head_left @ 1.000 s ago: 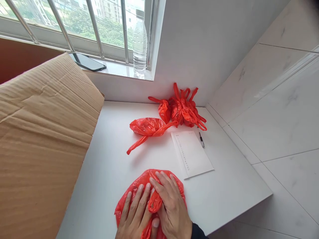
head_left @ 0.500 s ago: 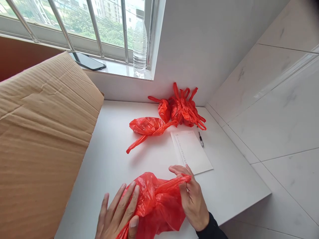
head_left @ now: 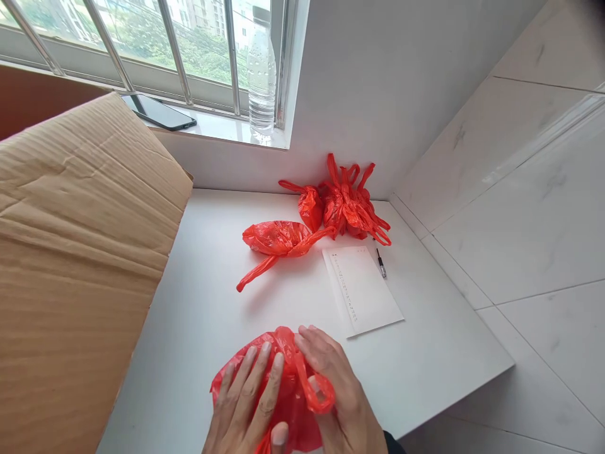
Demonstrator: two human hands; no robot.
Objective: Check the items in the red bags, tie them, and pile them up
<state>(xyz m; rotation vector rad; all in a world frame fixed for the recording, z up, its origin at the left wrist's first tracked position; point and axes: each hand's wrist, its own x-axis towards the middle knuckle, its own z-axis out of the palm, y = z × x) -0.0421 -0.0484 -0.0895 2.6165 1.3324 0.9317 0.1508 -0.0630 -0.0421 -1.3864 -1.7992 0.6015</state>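
A red plastic bag lies crumpled at the near edge of the white table. My left hand rests on it with fingers stretched out flat, pressing the plastic down. My right hand lies on the bag's right side, and a loop of the bag's handle curls over its fingers. Farther back, a loosely rolled red bag lies near the table's middle. Several tied red bags are bunched against the wall.
A large cardboard box flap fills the left side. A sheet of paper and a pen lie right of centre. A water bottle and a phone sit on the window sill. Tiled wall rises at right.
My right hand had pulled the bag's handle out to the right; now it has come back onto the bag, the handle looped over its fingers. My left hand has settled flat on the bag again.
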